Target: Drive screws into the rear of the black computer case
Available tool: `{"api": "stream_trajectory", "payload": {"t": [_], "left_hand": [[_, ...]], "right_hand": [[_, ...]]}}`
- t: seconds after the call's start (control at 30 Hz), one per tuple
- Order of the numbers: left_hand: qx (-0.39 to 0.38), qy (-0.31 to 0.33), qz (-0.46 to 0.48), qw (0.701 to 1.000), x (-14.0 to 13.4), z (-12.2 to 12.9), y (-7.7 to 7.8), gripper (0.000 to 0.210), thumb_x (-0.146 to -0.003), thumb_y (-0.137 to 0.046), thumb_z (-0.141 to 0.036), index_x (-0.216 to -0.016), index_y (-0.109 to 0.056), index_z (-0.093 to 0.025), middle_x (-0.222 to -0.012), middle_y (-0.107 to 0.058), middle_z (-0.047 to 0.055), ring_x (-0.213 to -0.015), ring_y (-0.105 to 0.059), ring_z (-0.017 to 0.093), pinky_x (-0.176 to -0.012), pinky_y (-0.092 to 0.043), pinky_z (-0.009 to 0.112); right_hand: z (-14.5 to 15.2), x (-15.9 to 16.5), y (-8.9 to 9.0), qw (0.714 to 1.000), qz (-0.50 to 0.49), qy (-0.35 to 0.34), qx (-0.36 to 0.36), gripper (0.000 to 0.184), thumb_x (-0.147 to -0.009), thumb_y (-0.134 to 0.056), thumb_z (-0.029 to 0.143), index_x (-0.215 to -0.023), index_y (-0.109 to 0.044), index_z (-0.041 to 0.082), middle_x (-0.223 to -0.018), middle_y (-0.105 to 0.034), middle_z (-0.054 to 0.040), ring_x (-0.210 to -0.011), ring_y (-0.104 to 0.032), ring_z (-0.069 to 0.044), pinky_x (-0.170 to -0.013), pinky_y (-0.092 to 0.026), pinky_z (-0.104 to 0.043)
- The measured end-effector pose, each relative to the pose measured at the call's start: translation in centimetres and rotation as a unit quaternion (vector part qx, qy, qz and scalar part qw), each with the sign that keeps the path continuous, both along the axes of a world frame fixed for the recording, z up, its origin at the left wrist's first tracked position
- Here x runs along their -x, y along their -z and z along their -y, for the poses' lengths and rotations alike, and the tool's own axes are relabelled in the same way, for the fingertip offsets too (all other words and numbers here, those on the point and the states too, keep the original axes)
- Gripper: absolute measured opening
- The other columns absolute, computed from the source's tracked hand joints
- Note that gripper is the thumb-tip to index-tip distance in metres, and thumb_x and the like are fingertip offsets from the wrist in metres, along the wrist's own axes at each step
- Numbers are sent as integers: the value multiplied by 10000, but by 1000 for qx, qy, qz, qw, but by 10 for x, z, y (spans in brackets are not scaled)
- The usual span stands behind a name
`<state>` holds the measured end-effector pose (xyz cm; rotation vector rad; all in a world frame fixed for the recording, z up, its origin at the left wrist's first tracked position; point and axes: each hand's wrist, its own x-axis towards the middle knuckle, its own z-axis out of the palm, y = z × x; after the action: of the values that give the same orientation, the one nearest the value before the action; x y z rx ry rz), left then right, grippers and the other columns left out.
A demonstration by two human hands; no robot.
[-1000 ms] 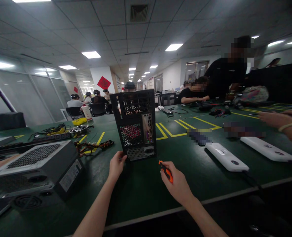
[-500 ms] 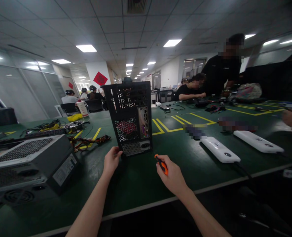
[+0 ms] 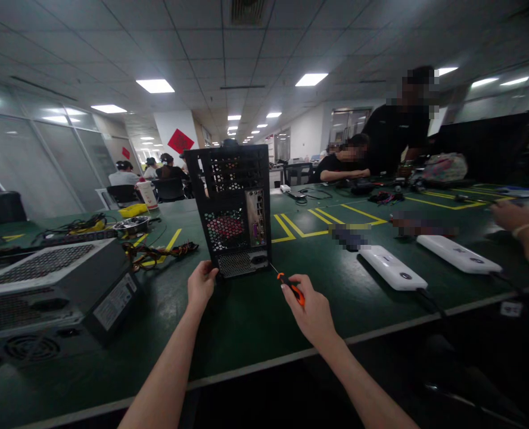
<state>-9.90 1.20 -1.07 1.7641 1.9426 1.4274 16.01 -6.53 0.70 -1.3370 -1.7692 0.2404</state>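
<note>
Two hands in the head view. Computer case (image 3: 231, 211) upright at 12 o'clock. Left hand (image 3: 202, 286) curled at its 7 o'clock corner; cannot tell if pinching. Right hand (image 3: 311, 307) wrapped round screwdriver (image 3: 288, 287), tip at the 5 o'clock corner, contact unclear. Apparent step: aligning the tip; next likely needs a steady case. Grey boxes (image 3: 83, 268) crowd 9 o'clock; bare table (image 3: 251, 322) between forearms, edge at 6.

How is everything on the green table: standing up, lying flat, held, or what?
Computer case: standing upright, back toward us
Screwdriver: held, tip by the case's lower right edge
Right hand: gripping the screwdriver
Left hand: at the case's lower left edge
Grey power supply: lying mesh side up
Cable bundle: lying loosely tangled
White power banks: lying flat
Paper cup: standing upright
</note>
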Motion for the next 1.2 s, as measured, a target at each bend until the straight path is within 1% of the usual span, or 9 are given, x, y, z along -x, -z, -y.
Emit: {"api": "stream_trajectory", "payload": {"t": [0.1, 0.23, 0.33, 0.43, 0.6, 0.8, 0.97, 1.13, 1.2], "left_hand": [[0, 8, -21, 1000, 3, -1, 3, 215, -709, -459, -288, -889, -521, -188, -869, -607, 50, -791, -569, 161, -680, -422, 267], [-6, 19, -27, 999, 5, -1, 5, 230, -721, -443, -309, -911, -508, -197, -892, -601, 48, -785, -570, 164, -661, -429, 273], [-15, 34, -18, 999, 5, 0, 5, 243, -723, -441, -320, -921, -503, -193, -912, -596, 52, -784, -570, 160, -671, -431, 274], [-16, 39, -14, 999, 5, 0, 5, 251, -725, -440, -330, -923, -501, -189, -911, -597, 54, -781, -571, 161, -675, -432, 278], [-16, 36, -9, 999, 5, -1, 6, 252, -719, -446, -337, -913, -508, -189, -904, -602, 52, -773, -575, 164, -671, -432, 284], [-22, 32, -4, 999, 5, -2, 7, 259, -708, -458, -332, -905, -520, -174, -861, -612, 59, -769, -575, 166, -680, -435, 288], [-16, 35, -3, 999, 6, -4, 8, 261, -711, -453, -337, -903, -516, -172, -862, -607, 65, -775, -573, 173, -696, -433, 305], [-18, 34, 1, 999, 4, -2, 7, 259, -718, -444, -343, -906, -508, -177, -883, -601, 62, -774, -573, 168, -679, -436, 295], [-21, 33, 2, 999, 3, -1, 7, 260, -719, -441, -342, -910, -508, -178, -891, -598, 62, -774, -573, 166, -676, -436, 293]], "right_hand": [[-2, -1, 4, 999, 17, 7, -32, 204, -793, -414, 361, -924, -455, 210, -658, -527, 27, -553, -524, -110, -530, -392, -224], [-5, -2, 8, 994, 46, -1, -99, 130, -780, -423, 216, -886, -498, 212, -838, -495, -19, -719, -521, -122, -652, -417, -252], [-5, -1, 8, 991, 58, -10, -124, 162, -750, -413, 139, -854, -519, 205, -913, -455, -40, -759, -508, -127, -689, -425, -267], [-3, 2, 6, 989, 70, -19, -129, 214, -728, -419, 128, -914, -501, 196, -985, -427, -62, -787, -507, -139, -691, -442, -284], [-1, 4, 7, 985, 98, -42, -133, 246, -779, -393, 171, -1022, -433, 171, -965, -458, -69, -813, -520, -145, -683, -463, -274], [-2, 2, 8, 987, 110, 11, -115, 204, -849, -319, 255, -967, -469, 183, -896, -498, -45, -717, -547, -112, -598, -467, -228], [0, 5, 5, 988, 119, 15, -101, 215, -826, -357, 303, -974, -456, 182, -954, -471, -58, -708, -544, -121, -561, -470, -240], [0, 6, 4, 985, 136, 4, -108, 222, -838, -319, 252, -1004, -441, 170, -973, -464, -72, -723, -534, -124, -570, -470, -250], [-1, 6, 4, 980, 156, -11, -124, 222, -832, -328, 209, -1018, -440, 162, -963, -480, -76, -778, -523, -143, -621, -466, -270]]}}
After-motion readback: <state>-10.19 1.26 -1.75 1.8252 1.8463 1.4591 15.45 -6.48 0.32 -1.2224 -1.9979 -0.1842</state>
